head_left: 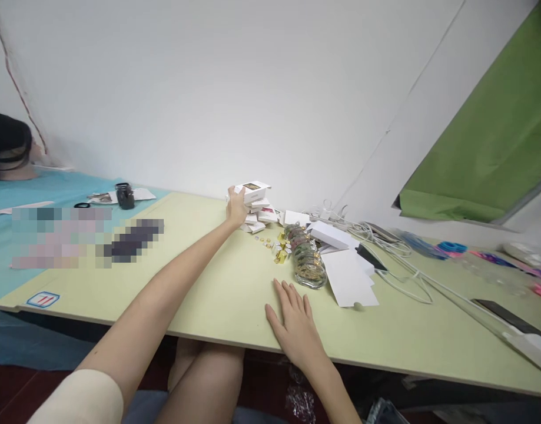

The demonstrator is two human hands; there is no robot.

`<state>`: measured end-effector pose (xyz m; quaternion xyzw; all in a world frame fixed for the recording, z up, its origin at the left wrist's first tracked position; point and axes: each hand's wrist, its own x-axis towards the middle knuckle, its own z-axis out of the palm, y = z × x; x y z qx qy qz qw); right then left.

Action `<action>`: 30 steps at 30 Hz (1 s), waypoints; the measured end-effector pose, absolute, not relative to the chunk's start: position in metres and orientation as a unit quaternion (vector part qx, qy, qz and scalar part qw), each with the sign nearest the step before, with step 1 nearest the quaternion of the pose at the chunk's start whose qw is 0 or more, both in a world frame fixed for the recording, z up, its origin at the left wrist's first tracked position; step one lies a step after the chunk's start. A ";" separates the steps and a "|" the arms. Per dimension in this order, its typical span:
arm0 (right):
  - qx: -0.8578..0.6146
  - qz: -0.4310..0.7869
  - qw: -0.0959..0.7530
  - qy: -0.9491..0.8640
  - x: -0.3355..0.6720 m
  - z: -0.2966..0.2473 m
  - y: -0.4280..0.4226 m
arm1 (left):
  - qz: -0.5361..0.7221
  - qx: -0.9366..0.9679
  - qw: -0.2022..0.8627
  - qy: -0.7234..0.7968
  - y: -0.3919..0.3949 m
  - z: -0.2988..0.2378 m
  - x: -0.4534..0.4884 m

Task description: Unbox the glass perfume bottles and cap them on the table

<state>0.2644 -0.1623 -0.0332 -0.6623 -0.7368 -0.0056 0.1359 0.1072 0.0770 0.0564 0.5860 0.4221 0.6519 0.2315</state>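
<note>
Pale yellow-green, smooth tabletop (208, 282) runs along a plain white wall (252, 88); at its left a light blue sheet (3, 285) covers the adjoining surface and hangs over the front; dark red floor (9, 383) below.

Left hand (237, 207) reaches to the back of the tabletop, near the wall; its fingers grasp the left end of a small white cardboard box with a dark printed panel (254, 189), at the top of an uneven pile of similar white boxes (256, 227); right hand (293, 324) lies palm down near the front edge, fingers spread and released.

Right of the pile, small shiny gold-coloured pieces (281, 257) lie scattered; just beside them, a row of round translucent bangle-like rings, greenish, reddish and gold (305, 256), leads toward the front; folded white card sheets (347, 277) overlap to the right of the rings.

Farther right, tangled white cables (422, 282) cross the tabletop; a bright blue coil (451, 247) lies behind them; a green sheet (486, 135) hangs on the wall above.

Left side: a blue-outlined label with red strokes (43, 299) at the front corner; a dark-filled glass jar (125, 196) on the blue sheet; a pixelated patch nearby, contents unreadable; another person (7, 141) partly in view at the far left.
</note>
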 end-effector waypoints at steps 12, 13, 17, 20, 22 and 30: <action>-0.663 0.008 0.131 -0.737 0.262 -0.027 -0.165 | 0.609 0.618 0.243 0.434 0.078 0.068 0.113; -0.664 0.007 0.131 -0.737 0.262 -0.026 -0.165 | 0.609 0.615 0.248 0.436 0.076 0.069 0.114; -0.663 0.009 0.129 -0.737 0.262 -0.025 -0.166 | 0.620 0.599 0.249 0.441 0.066 0.067 0.117; -0.662 0.010 0.132 -0.737 0.262 -0.025 -0.166 | 0.635 0.572 0.245 0.457 0.052 0.054 0.114; -0.663 0.007 0.137 -0.736 0.262 -0.026 -0.166 | 0.653 0.535 0.251 0.473 0.038 0.039 0.110; -0.627 -0.013 0.210 -0.750 0.263 -0.027 -0.168 | 0.621 0.465 0.413 0.477 -0.009 -0.019 0.082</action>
